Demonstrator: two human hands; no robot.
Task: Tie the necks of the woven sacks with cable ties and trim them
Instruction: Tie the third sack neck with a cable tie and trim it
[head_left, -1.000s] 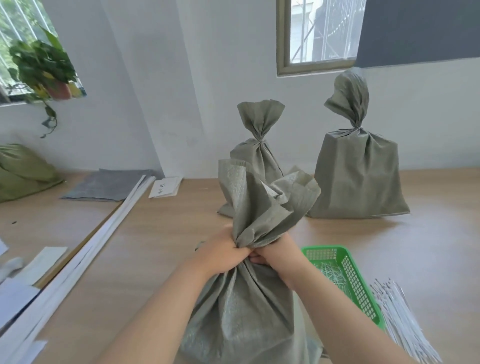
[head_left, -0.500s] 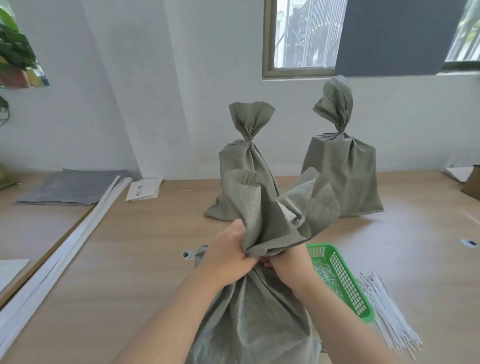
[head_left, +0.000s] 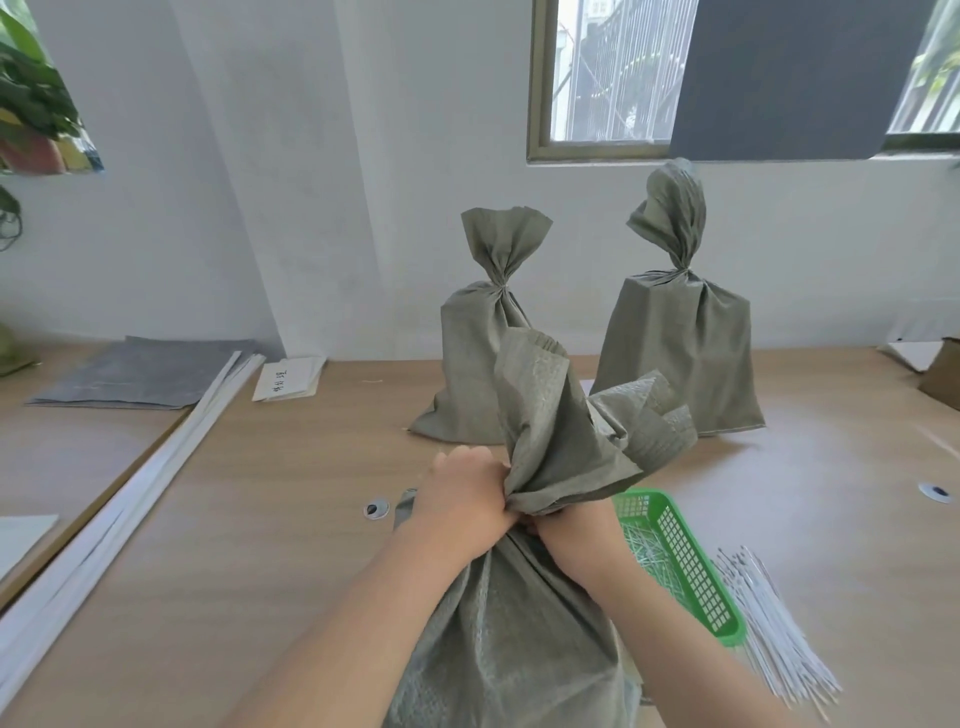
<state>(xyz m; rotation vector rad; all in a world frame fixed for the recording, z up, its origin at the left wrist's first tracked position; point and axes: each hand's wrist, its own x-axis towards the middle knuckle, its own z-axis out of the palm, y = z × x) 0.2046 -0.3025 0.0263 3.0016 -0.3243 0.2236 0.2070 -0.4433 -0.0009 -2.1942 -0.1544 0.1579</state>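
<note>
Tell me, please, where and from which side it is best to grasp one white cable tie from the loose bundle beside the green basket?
Probably grip the white cable tie bundle at its far, fanned tips, coming from above with the right hand. There the ties spread apart on the wooden table, so one could be pinched singly; nearer, they overlap.

We have a single head-worn wide-angle view, looking forward and down across the light wooden tabletop toward the white wall and its olive-framed window. Our own two forearms enter from the bottom edge, very near the lens, while straight lines bend toward the frame's edges.
</note>
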